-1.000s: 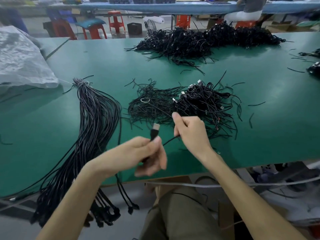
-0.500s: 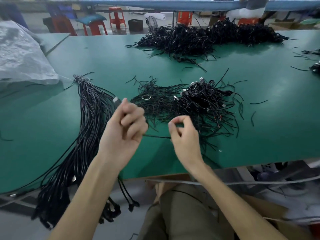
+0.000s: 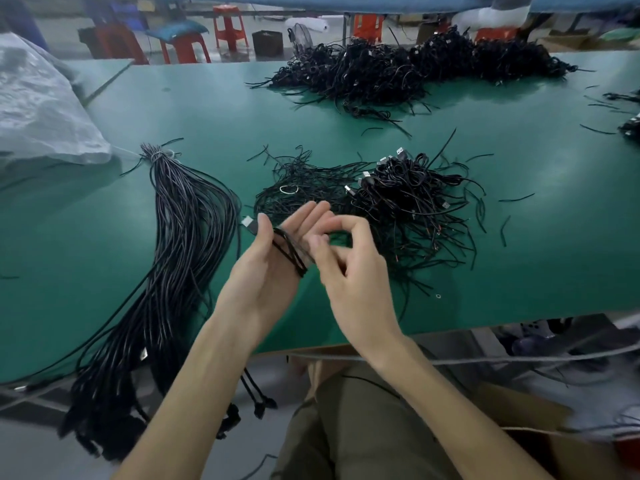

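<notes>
Above the bench (image 3: 519, 237), beside the pile (image 3: 398, 209), coiling one cable (image 3: 289, 251).
Keep the left hand (image 3: 273, 268) flat, fingers straight, thumb pinning the plug (image 3: 248, 224) end; lead with the right hand (image 3: 349, 268), fingers seemingly pinched on the loose strand, blurred here. Lay turns side by side across the palm under even tension, clear of the pile, and finish tight enough to bind. For containers: a grey bag (image 3: 41, 109) at far left, contents impossible to tell; a cardboard box (image 3: 519, 410) below the bench edge, inside hidden.
</notes>
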{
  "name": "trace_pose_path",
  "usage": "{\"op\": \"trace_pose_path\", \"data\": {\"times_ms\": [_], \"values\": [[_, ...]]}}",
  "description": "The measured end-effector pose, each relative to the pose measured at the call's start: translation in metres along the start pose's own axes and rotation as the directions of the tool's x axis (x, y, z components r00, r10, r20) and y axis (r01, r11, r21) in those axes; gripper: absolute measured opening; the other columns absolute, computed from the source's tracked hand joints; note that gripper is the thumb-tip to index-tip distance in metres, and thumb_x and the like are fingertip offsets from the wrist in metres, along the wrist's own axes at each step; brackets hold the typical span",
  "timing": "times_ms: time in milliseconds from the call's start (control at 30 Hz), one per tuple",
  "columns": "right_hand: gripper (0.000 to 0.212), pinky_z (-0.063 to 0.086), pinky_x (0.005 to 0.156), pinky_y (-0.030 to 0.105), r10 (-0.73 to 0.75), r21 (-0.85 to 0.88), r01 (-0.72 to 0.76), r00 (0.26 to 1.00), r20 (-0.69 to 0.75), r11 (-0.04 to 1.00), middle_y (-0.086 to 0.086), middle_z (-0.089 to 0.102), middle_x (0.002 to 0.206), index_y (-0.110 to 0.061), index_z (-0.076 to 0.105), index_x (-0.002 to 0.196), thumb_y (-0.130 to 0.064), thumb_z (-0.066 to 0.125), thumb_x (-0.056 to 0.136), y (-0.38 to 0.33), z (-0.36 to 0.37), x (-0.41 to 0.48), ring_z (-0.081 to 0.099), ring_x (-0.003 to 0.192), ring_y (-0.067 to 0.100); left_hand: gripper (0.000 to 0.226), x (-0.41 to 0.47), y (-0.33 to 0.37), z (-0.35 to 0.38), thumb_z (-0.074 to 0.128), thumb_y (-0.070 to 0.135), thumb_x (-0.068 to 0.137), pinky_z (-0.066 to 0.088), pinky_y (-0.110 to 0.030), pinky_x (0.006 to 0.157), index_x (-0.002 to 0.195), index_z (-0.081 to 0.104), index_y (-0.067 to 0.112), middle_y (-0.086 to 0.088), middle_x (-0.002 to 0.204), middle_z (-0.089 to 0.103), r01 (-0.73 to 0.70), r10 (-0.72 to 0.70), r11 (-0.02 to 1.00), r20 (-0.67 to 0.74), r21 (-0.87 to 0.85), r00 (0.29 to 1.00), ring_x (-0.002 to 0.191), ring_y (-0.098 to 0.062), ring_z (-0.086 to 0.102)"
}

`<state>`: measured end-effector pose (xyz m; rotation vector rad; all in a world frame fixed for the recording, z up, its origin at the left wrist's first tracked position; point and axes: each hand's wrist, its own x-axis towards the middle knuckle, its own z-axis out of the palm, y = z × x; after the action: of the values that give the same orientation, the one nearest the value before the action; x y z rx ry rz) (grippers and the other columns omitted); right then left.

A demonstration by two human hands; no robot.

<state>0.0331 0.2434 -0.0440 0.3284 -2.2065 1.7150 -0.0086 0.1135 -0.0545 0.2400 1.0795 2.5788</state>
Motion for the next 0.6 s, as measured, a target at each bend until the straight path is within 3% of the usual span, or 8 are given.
{"op": "trace_pose_path", "data": {"times_ms": [100, 200, 300, 400, 467, 533, 600], "values": [[0.02, 0.026, 0.049, 0.029, 0.002, -0.029, -0.001, 0.999, 0.035, 1.0, -0.01, 0.05, 0.05, -0.02, 0.045, 0.112, -0.036, 0.055, 0.105, 0.004, 0.007, -0.009, 0.036, 0.043, 0.012, 0.055, -0.001, 0.005, 0.007, 0.031, 0.041, 0.108, 0.057, -0.028, 0.089, 0.119, 0.073, 0.007, -0.003, 0.116, 0.075, -0.024, 0.007, 0.99, -0.119, -0.137, 0.993, 0.112, -0.015, 0.071], [0.026, 0.028, 0.05, 0.018, 0.005, -0.049, -0.004, 0.999, 0.037, 0.999, -0.02, 0.053, 0.054, -0.019, 0.041, 0.113, -0.037, 0.058, 0.103, 0.005, 0.008, -0.009, 0.044, 0.046, 0.007, 0.036, -0.004, 0.007, 0.011, 0.041, 0.033, 0.108, 0.056, -0.032, 0.091, 0.109, 0.069, 0.01, 0.004, 0.085, 0.071, -0.056, 0.012, 0.972, -0.191, -0.229, 0.981, 0.09, -0.014, 0.075], [0.036, 0.034, 0.055, 0.017, 0.105, -0.034, -0.102, 0.989, 0.103, 0.994, -0.008, 0.055, 0.061, -0.02, 0.04, 0.12, -0.032, 0.066, 0.098, 0.008, 0.006, -0.005, 0.046, 0.052, 0.007, 0.03, -0.005, 0.009, 0.012, 0.045, 0.029, 0.106, 0.056, -0.029, 0.094, 0.105, 0.069, 0.01, 0.005, 0.083, 0.066, -0.07, 0.027, 0.957, -0.155, -0.281, 0.988, 0.08, -0.01, 0.071], [0.047, 0.045, 0.064, 0.022, 0.235, -0.006, -0.241, 0.938, 0.254, 0.97, -0.002, 0.065, 0.083, -0.02, 0.045, 0.131, -0.027, 0.072, 0.094, 0.008, -0.005, 0.007, 0.061, 0.065, 0.008, 0.032, -0.009, 0.012, 0.009, 0.044, 0.03, 0.107, 0.053, -0.025, 0.079, 0.107, 0.071, 0.013, 0.006, 0.083, 0.061, -0.051, 0.046, 0.994, -0.054, -0.092, 0.997, 0.07, -0.007, 0.062], [0.048, 0.05, 0.061, 0.028, 0.249, 0.079, -0.296, 0.898, 0.362, 0.952, -0.008, 0.065, 0.093, -0.024, 0.051, 0.134, -0.026, 0.074, 0.093, 0.005, -0.011, 0.014, 0.066, 0.073, 0.013, 0.036, -0.013, 0.011, 0.009, 0.043, 0.031, 0.107, 0.054, -0.032, 0.066, 0.105, 0.076, 0.015, 0.005, 0.079, 0.06, -0.027, 0.027, 0.997, 0.008, 0.079, 1.0, 0.072, -0.01, 0.062], [0.037, 0.05, 0.054, 0.027, 0.22, 0.172, -0.311, 0.886, 0.408, 0.935, -0.01, 0.061, 0.085, -0.021, 0.06, 0.126, -0.02, 0.075, 0.092, 0.002, -0.013, 0.017, 0.06, 0.069, 0.009, 0.037, -0.016, 0.007, 0.012, 0.044, 0.031, 0.106, 0.055, -0.037, 0.056, 0.105, 0.076, 0.014, 0.002, 0.076, 0.061, 0.0, -0.01, 0.984, 0.056, 0.178, 0.998, 0.074, -0.015, 0.064], [0.03, 0.048, 0.055, 0.02, 0.224, 0.195, -0.314, 0.898, 0.378, 0.929, -0.002, 0.059, 0.079, -0.016, 0.066, 0.119, -0.01, 0.075, 0.091, 0.002, -0.012, 0.018, 0.057, 0.064, 0.002, 0.038, -0.017, 0.006, 0.016, 0.044, 0.029, 0.105, 0.057, -0.035, 0.06, 0.103, 0.077, 0.01, -0.003, 0.078, 0.066, 0.017, -0.029, 0.975, 0.052, 0.223, 0.998, 0.076, -0.017, 0.067]]}}
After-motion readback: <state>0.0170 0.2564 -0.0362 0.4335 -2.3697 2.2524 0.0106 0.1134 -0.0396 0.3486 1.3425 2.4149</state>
